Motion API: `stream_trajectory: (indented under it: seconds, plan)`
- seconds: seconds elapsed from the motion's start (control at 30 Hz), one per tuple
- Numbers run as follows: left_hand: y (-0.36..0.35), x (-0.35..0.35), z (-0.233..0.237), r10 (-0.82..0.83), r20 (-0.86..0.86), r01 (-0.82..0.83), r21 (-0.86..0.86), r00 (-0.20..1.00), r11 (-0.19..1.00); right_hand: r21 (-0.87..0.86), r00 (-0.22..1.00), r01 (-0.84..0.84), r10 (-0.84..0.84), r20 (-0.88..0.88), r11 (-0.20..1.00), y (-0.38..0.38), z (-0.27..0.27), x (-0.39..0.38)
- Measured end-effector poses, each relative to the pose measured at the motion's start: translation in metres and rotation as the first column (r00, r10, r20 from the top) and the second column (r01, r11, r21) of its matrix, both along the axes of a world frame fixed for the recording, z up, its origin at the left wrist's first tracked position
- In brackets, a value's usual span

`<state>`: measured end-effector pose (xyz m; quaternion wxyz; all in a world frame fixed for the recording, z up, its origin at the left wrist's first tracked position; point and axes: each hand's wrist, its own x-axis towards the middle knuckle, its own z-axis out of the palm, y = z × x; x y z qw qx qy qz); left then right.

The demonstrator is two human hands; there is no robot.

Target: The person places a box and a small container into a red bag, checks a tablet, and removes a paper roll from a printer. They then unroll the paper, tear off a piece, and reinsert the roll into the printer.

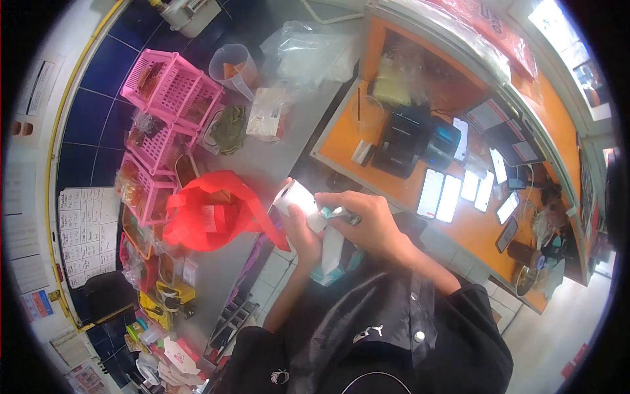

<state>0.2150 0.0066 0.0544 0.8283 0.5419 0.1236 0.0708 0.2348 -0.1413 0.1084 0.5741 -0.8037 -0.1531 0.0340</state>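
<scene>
My left hand (303, 238) is wrapped round a white paper roll (295, 197), whose hollow core faces away from me. Fingers of my right hand (367, 222) are closed at the near side of the roll, pinching a white and teal piece of wrapping (338, 213). Below the hands hangs a long white strip (333, 249) with crumpled teal parts around its lower end, close in front of my black apron (367, 315). To the left of my hands, a red fabric bag (220, 220) stands on the steel counter (289, 141), one strap reaching toward my left hand.
Pink baskets (172, 88) line the counter at left, near a clear jug (235, 69) and a paper packet (267, 113). On the orange desk (351, 148) at right are a black printer (401, 141), several lit phones (449, 197) and a tablet screen (505, 128).
</scene>
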Motion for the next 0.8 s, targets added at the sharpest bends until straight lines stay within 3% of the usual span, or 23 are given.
stream_trajectory:
  seconds: [0.13,0.23,0.33,0.37,0.47,0.63,0.8]
  plan:
    - [-0.003,0.0,-0.003,0.011,0.047,-0.012,0.007,0.999,1.0,0.034,0.998,0.001,0.002,-0.066,0.999,-0.003,-0.002,0.002]
    - [-0.003,0.001,0.002,-0.003,0.006,0.003,-0.129,1.0,0.992,0.201,0.969,0.024,0.027,-0.246,0.979,-0.006,0.002,0.004]
    - [-0.007,0.004,0.017,-0.033,-0.143,-0.031,-0.419,0.989,0.907,0.284,0.942,0.088,0.013,-0.335,0.955,-0.006,-0.003,0.003]
    - [-0.005,0.003,0.02,-0.068,-0.141,0.002,-0.423,0.988,0.906,0.297,0.94,0.073,0.033,-0.34,0.952,-0.008,-0.004,0.001]
    - [0.0,0.002,0.028,-0.139,-0.17,0.058,-0.411,0.976,0.91,0.2,0.991,0.013,0.015,-0.136,0.98,-0.008,-0.012,-0.001]
    - [-0.009,0.008,0.051,-0.159,-0.283,0.053,-0.349,0.946,0.935,0.106,0.999,-0.023,0.019,0.031,0.994,-0.012,-0.022,0.007]
    - [0.001,0.008,0.036,-0.264,-0.231,0.112,-0.517,0.936,0.849,0.131,0.998,-0.067,0.067,0.0,0.989,-0.018,-0.019,0.011]
